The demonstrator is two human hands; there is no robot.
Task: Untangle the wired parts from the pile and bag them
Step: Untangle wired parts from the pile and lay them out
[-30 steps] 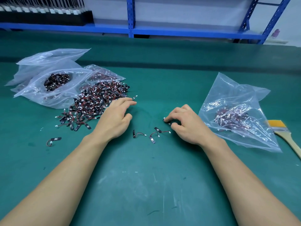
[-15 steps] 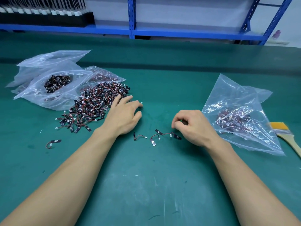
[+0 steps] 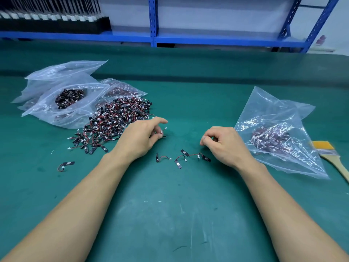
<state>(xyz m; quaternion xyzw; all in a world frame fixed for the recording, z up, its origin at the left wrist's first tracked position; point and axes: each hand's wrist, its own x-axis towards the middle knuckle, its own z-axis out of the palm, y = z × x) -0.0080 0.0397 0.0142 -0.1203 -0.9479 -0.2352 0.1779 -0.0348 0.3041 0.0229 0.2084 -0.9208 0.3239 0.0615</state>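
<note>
Left hand [image 3: 140, 140] at the near right edge of the pile of wired parts [image 3: 117, 121], fingers bent, pinching one wired part [image 3: 163, 131] by thumb and fingertips, white connector poking out, forefinger stretched forward above it. Right hand [image 3: 224, 144] just beside the clear bag [image 3: 279, 118] on the right, fingers curled in, thumb tip close to forefinger, holding nothing that shows. Between and just in front of the two hands, on the green mat [image 3: 170, 214]: a few separated parts [image 3: 179, 161], two of them joined by their red wires. One stray part [image 3: 66, 164] alone near the left forearm. Behind the pile, touching it: a heap of bags [image 3: 45, 103], the top one open on dark parts. Right bag also part-filled, lying slumped. Paintbrush [image 3: 328, 150] just beside that bag, at the right edge.
</note>
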